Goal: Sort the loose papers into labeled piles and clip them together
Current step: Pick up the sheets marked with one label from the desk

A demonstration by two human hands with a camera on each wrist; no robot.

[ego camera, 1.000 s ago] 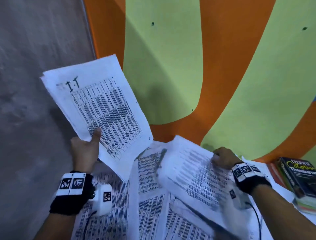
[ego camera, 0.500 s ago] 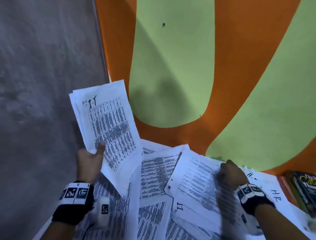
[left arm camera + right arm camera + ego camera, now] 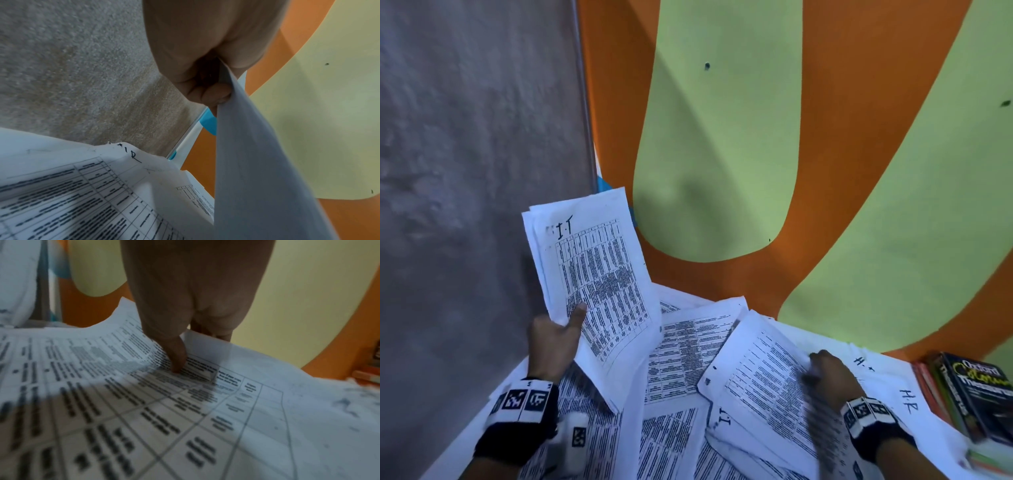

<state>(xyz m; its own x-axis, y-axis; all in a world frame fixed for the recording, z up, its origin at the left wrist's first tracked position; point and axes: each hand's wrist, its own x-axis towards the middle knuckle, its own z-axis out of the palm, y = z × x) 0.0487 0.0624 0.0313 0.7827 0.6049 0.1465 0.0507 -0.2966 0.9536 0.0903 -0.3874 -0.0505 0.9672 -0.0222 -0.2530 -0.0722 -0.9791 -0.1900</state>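
Your left hand has its grip clenched on a thin sheaf of papers, thumb on the printed face and fingers curled behind, as the left wrist view shows. The sheaf is lifted off the tabletop and tilted away from you. Its top sheet is white, printed with a dense table of dark text, and has "I.T" handwritten in black near its upper left corner; the edges of further sheets fan out behind it.

Your right hand pinches the right edge of a single printed sheet, thumb on top and fingers under it, so that this edge is raised while the rest lies across the heap. This sheet also carries a ruled table of text; the right wrist view is blurred.

Under both lies a heap of loose papers, overlapping at odd angles. One near the middle is marked "I.T", and others at the right are marked "H.R".

The tabletop is white and shows only at the left edge. A stack of books sits at its right end. Behind is a wall painted in orange and pale green curves, and to the left a grey floor.
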